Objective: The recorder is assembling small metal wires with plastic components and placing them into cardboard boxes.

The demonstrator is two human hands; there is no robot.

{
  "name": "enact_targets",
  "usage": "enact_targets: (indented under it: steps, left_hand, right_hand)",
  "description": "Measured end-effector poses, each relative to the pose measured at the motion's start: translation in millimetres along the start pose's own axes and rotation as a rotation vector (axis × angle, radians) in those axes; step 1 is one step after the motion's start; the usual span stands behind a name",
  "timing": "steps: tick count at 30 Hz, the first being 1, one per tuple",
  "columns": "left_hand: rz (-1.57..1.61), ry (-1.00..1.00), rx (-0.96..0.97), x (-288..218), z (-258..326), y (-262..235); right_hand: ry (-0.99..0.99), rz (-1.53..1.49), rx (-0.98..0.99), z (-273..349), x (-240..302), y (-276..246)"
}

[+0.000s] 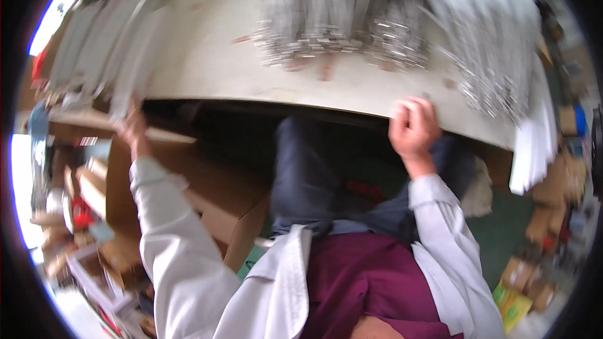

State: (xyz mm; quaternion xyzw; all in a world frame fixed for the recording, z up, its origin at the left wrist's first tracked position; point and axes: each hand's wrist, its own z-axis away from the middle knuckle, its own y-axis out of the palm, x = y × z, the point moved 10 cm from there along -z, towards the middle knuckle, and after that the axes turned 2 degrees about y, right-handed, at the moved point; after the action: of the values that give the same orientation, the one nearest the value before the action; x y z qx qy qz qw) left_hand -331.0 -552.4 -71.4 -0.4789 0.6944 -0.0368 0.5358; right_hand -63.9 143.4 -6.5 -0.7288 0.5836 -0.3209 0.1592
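My left hand (132,127) reaches out to the far left and closes on the near end of a long, pale, flat strip (139,44). The strip lies with several like ones, in a row that runs away from me over the table's left side. Motion blur hides their exact kind. At the front edge of the table, right of the middle, my right hand (414,129) is closed with its fingers curled. A small greyish spot shows by its fingertips, and I cannot make out whether it is held.
Bundles of thin, shiny metal-tipped pieces in clear wrapping (333,12) lie along the far side of the pale table (207,56). A larger bundle (490,37) is at the right, beside white sheets (534,144). An open cardboard box (220,194) stands below left; more cartons (543,213) stand right.
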Motion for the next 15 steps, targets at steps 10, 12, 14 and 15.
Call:
enact_targets:
  steps: [10,12,14,15]
  left_hand:
    - [-0.16,0.227,-0.134,-162,95,-23]
    - [-0.014,0.332,-0.016,-196,118,-6]
    - [0.082,0.431,0.112,-235,156,19]
    - [0.129,0.497,0.15,-259,177,24]
  right_hand:
    - [0.079,-0.089,-0.027,-1,-16,-18]
    - [0.079,-0.124,-0.025,-3,-13,-22]
    - [0.102,-0.243,0.011,-1,-14,-24]
    - [0.087,-0.325,0.035,-2,-13,-27]
